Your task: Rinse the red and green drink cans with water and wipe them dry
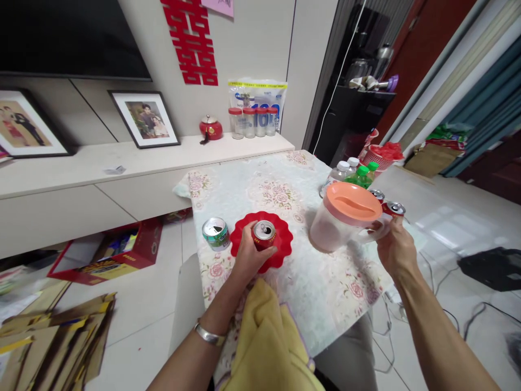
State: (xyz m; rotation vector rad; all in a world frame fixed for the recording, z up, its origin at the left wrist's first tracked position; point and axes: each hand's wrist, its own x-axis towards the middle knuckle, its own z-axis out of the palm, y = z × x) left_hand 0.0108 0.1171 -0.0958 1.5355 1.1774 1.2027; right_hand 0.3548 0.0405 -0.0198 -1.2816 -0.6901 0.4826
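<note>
My left hand (252, 252) is closed around an opened red drink can (264, 232), which stands upright over a red scalloped plate (283, 250). To the left of the plate is an opened green-and-white can (215, 233). At the right side of the table, my right hand (394, 247) is closed on another opened red can (393, 209), whose lower part is hidden. That hand is also right beside the handle of a frosted pitcher (331, 225) with an orange lid. Behind the pitcher, one more can (377, 194) shows its top.
Bottles with white and green caps (358, 176) stand behind the pitcher. A yellow cloth (264, 336) lies at the table's near edge. Red-lidded jars (254, 122) line the white cabinet. Flattened cardboard (61, 336) and cables (386, 336) are on the floor.
</note>
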